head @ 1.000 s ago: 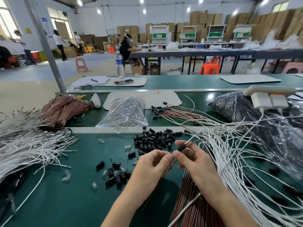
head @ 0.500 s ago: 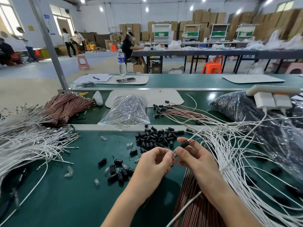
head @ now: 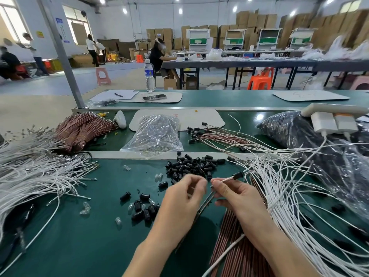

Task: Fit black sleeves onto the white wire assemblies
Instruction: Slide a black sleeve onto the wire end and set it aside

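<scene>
- head view: the right hand [head: 233, 196] pinches a white wire [head: 226, 179] between thumb and forefinger, above the green table [head: 79, 246].
- a black sleeve [head: 237, 174] sits on that wire just past the fingertips, tilted up and away.
- the left hand [head: 185, 198] has its fingers curled close to the right fingertips; whether it grips anything i cannot tell.
- a pile of loose sleeves [head: 191, 164] lies on the table just beyond both hands.
- a white wire bundle [head: 289, 186] spreads beside the right hand; copper wires [head: 235, 252] lie under its forearm.
</scene>
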A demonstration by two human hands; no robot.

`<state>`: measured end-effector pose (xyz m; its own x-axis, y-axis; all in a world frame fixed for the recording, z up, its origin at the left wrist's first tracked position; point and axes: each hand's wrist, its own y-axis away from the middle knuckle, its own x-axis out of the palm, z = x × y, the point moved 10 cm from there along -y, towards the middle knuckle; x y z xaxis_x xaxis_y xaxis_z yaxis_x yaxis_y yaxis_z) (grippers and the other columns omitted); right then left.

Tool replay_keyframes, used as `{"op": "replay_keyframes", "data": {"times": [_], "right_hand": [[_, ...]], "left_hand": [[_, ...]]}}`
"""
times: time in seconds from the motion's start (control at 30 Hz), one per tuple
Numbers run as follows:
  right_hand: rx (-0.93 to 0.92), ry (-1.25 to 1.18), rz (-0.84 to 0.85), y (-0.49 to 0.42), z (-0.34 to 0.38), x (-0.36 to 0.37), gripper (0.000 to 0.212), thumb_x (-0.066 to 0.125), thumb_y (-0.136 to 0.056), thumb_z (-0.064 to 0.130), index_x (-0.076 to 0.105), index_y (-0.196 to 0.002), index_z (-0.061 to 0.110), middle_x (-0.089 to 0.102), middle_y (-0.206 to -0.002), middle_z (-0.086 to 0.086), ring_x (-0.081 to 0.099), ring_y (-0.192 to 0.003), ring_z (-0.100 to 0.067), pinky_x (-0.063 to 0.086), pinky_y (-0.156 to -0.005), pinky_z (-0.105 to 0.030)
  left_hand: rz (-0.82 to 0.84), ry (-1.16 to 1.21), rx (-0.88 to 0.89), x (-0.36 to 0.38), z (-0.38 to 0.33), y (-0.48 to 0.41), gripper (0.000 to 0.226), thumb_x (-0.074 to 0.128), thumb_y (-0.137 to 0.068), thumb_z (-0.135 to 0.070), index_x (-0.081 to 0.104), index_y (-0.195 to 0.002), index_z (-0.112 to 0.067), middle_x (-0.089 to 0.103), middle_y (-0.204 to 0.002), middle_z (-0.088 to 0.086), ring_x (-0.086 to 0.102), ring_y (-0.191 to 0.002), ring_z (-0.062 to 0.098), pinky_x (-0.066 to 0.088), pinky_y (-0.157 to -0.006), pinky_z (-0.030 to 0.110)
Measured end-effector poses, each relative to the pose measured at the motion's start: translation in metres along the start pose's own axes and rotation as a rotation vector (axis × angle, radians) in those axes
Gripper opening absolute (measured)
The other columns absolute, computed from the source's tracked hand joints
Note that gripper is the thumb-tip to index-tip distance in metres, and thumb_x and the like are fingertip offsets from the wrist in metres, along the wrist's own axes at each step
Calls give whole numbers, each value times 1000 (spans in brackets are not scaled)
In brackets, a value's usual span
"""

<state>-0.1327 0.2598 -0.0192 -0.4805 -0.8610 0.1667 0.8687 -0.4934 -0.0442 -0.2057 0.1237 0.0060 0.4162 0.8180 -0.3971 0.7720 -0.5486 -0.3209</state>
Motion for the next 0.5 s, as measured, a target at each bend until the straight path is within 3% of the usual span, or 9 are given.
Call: {"op": "replay_keyframes", "data": {"times": [0.07,0.13,0.17,0.27,0.33,0.5], "right_hand": [[20,-41,-36,-1,-3,-4,27,81,-72,40,82,-93,23,76,-82,-2,70,-73,-9,57,-66,-20],[50,-93,-36,-2,-6,-4,30,83,-69,40,83,-92,21,74,-78,-2,68,-69,-8,57,-64,-19],[66,-116,-33,-2,-7,-4,30,83,-68,39,83,-91,20,73,-77,-2,67,-68,-8,56,-64,-18],[118,-175,-34,-3,-12,-4,24,83,-70,34,83,-88,17,72,-77,-2,66,-65,-7,55,-62,-17],[139,-208,-39,-2,-13,-5,20,82,-72,30,83,-86,16,72,-77,-2,65,-63,-7,55,-60,-16],[156,-263,-31,-2,-13,-5,18,79,-73,25,83,-84,12,72,-76,-3,63,-60,-6,55,-57,-16]], "left_hand": [[-144,-136,5,-32,2,-8,15,53,-101,-39,64,-107,-31,69,-84,-15,64,-72,3,55,-68,24],[-247,-377,-39,-67,10,-23,22,51,-102,-30,61,-119,-21,67,-97,-11,64,-85,5,56,-79,31],[-222,-542,-87,-77,18,-32,25,49,-103,-29,58,-126,-20,66,-109,-4,62,-97,12,53,-87,36],[62,-880,-283,-78,56,-49,36,44,-106,-32,49,-141,-23,52,-135,8,49,-124,29,45,-99,45],[188,-969,-309,-70,70,-50,35,43,-107,-34,52,-138,-23,50,-135,8,46,-126,30,46,-99,45],[200,-1053,-231,-64,68,-44,30,37,-107,-25,57,-129,-23,52,-124,2,49,-119,23,53,-87,45]]}}
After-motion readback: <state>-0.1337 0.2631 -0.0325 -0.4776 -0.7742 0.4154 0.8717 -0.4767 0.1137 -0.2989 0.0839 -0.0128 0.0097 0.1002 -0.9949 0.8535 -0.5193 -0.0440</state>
